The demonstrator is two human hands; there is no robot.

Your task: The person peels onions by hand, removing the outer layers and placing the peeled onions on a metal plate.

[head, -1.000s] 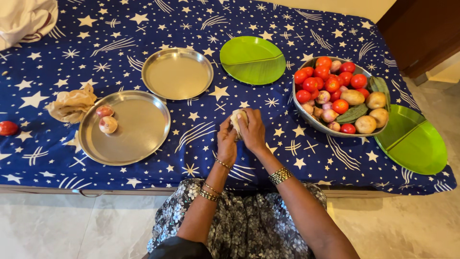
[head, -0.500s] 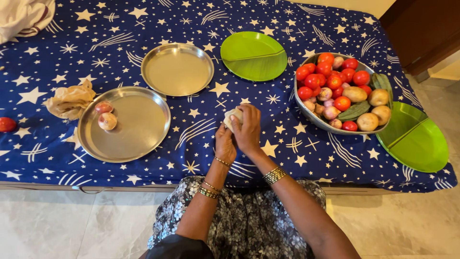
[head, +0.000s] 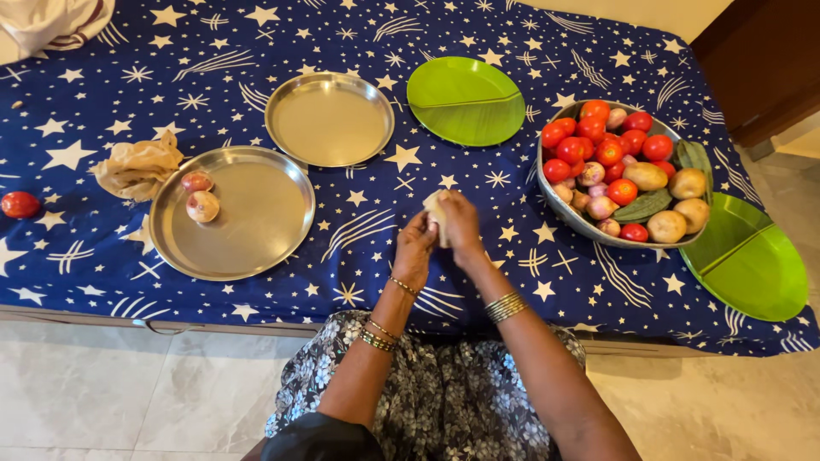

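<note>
Hands meet over surface: left hand and right hand both pinch pale onion, mid-peel judging by loose skin. Two onions on steel plate.

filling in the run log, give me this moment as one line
left hand: holds pale onion | right hand: on same onion | nearby: steel plate with two onions, bowl of vegetables

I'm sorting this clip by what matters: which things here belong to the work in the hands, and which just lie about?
In hand:
left hand
right hand
pale onion held between both
large steel plate with two onions
vegetable bowl

Lying about:
small steel plate
green plates
crumpled paper
lone tomato
</note>
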